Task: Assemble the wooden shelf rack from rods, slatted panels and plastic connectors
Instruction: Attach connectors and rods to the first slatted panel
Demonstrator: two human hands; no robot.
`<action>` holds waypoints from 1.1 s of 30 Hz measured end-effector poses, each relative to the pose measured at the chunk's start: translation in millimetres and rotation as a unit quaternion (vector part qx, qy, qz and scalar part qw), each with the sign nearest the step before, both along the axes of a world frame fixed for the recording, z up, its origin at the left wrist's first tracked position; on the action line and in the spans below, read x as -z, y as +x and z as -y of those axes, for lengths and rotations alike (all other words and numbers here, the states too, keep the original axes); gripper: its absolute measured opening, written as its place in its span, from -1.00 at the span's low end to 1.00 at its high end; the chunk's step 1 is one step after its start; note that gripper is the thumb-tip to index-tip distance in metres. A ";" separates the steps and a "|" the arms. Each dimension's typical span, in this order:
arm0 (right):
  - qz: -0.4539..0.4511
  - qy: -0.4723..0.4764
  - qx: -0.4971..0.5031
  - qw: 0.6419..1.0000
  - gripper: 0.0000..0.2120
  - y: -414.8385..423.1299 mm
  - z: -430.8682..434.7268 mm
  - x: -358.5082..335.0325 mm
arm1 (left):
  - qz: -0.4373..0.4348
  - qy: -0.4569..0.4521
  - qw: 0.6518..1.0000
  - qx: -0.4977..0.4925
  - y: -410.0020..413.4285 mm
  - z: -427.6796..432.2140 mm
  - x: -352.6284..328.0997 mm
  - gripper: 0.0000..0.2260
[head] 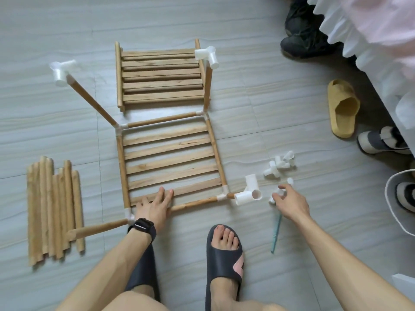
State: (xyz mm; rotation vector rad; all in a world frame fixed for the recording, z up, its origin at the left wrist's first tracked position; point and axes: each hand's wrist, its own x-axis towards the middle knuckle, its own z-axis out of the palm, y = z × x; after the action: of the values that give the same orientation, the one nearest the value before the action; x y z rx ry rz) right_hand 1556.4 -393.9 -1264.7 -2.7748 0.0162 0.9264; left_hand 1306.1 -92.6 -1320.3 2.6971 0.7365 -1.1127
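Note:
A slatted panel (170,158) framed by rods and white corner connectors lies on the floor in front of me. Upright rods rise from its corners; three carry white plastic connectors (61,71), (207,55), (248,194), while the near left rod (98,228) is bare. My left hand (155,207) rests on the near frame rod with fingers straight over the slats. My right hand (289,202) reaches to a loose white connector (275,197) on the floor, fingers curled around it. More loose connectors (279,164) lie just beyond.
A stack of spare slatted panels (161,76) lies behind the frame. A bundle of loose rods (54,209) lies at the left. A teal tool (276,233) lies under my right forearm. Slippers and shoes (342,107) stand at the right by a bed (370,30).

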 end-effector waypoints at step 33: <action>-0.198 0.478 -0.310 0.797 -0.85 -159.6 -236.9 -285.0 | 0.453 -0.411 0.686 -0.393 -92.6 -43.9 -330.9 -0.73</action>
State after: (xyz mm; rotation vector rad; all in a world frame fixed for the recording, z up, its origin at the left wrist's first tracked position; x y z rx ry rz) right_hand 1396.8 -157.0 -979.7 -1.5903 -1.0368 1.1773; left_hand 1213.5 -48.8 -989.4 1.4835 0.7605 0.1747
